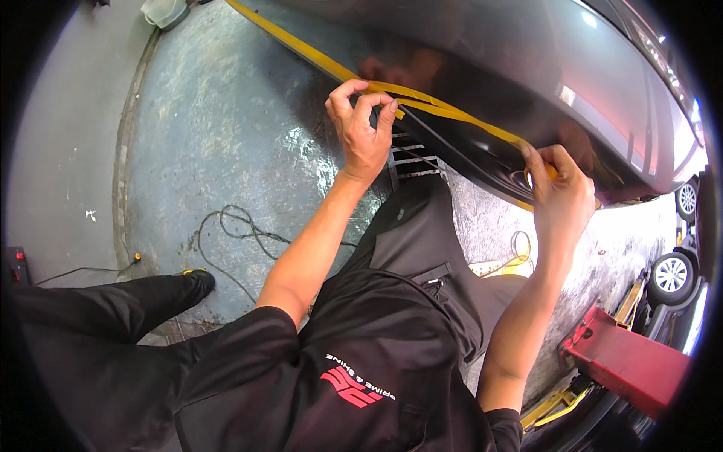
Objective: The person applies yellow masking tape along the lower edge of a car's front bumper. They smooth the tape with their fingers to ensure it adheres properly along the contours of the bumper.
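Along the lower edge of a dark, glossy car body panel (482, 56) runs yellow masking tape (301, 47). My left hand (361, 139) is raised at this edge, its thumb and fingers closed in a pinch on the strip near a short tape end. From there a loose length of the tape stretches right, close to the panel, to my right hand (561, 184). That hand is closed around a roll of yellow masking tape (552, 172), mostly hidden by the fingers. My thumb presses at the strip beside the panel.
Dark cable (241, 218) lies looped on the worn grey floor. Below the panel is a slotted metal grate (414, 160). Someone's black-trousered leg (143, 301) shows at left. A red lift part (621, 361) and a car wheel (671, 276) are at right; a pale bucket (164, 13) stands far left.
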Demonstrator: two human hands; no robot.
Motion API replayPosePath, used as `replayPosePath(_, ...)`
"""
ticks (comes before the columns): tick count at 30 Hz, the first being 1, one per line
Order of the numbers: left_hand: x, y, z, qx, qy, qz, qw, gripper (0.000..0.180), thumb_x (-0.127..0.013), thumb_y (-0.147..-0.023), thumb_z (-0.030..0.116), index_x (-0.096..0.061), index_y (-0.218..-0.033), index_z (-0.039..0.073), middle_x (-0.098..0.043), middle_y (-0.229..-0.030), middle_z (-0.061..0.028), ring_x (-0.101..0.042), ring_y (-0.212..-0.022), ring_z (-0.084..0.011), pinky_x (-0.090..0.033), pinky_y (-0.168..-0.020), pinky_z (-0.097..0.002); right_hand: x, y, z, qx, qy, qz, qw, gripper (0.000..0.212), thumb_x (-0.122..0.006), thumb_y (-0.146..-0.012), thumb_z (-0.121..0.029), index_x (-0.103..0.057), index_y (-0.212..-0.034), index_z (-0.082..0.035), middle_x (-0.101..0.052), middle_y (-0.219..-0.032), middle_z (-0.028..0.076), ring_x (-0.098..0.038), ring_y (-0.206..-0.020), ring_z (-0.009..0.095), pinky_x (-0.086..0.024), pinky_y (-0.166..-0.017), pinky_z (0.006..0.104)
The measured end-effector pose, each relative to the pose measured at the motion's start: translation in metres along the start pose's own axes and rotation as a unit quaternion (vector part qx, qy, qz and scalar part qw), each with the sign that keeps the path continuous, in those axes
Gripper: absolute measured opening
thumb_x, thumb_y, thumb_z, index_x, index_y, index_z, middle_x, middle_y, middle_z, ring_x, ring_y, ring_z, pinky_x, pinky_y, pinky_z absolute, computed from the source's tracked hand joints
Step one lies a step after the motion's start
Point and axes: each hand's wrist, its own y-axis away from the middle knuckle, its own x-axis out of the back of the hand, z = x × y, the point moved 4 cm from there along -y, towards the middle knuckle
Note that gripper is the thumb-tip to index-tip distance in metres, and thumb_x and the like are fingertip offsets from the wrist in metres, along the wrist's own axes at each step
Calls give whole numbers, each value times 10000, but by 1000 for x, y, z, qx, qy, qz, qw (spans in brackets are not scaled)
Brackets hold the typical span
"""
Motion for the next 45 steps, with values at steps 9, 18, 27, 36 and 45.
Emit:
replayPosePath(9, 29, -38, -11, -33, -41, -105, 993, 154, -795, -1001, 217, -743, -1049, 80, -610, -1254, -122, -544, -1190, -337, -422, -1079, -479, -14, 2, -13, 16, -26, 0, 1000, 349, -849, -960, -429, -799, -920, -85, -775, -781, 113, -725, -684, 326, -550, -789, 410)
replayPosePath(18, 21, -32, -17, -36, -60, -67, 995, 272, -843, -979, 282, -721, -1110, 77, -587, -1278, -141, -533, -1229, -350, -425, -1090, -481, -16, 2, -15, 13, -42, 22, 999, 329, -868, -949, -401, -808, -903, -81, -781, -779, 111, -711, -660, 327, -543, -804, 403)
replayPosePath(27, 6, -60, -48, -112, -34, 13, 993, 1348, -908, -690, 768, -306, -1677, 74, -232, -1740, -307, -264, -1612, -480, -249, -1307, -614, -14, -2, -13, 8, -38, 3, 999, 321, -860, -944, -416, -810, -891, -103, -736, -702, 112, -682, -634, 334, -518, -812, 410)
replayPosePath(36, -14, -82, 18, -206, 10, 19, 978, 1268, -859, -735, 789, -338, -1755, 244, -153, -1820, -304, -113, -1678, -545, 29, -1310, -739, -14, 3, -7, 37, -26, 1, 999, 332, -855, -942, -418, -792, -875, -99, -761, -755, 95, -714, -707, 313, -489, -797, 425)
replayPosePath(45, -19, -85, 4, -286, -88, -11, 954, 1618, -852, -566, 924, -172, -1765, 77, -41, -1808, -326, -53, -1674, -542, -143, -1308, -727, -12, 18, -7, 35, -51, -19, 998, 346, -886, -925, -410, -816, -919, -72, -774, -788, 115, -736, -708, 314, -547, -691, 398)
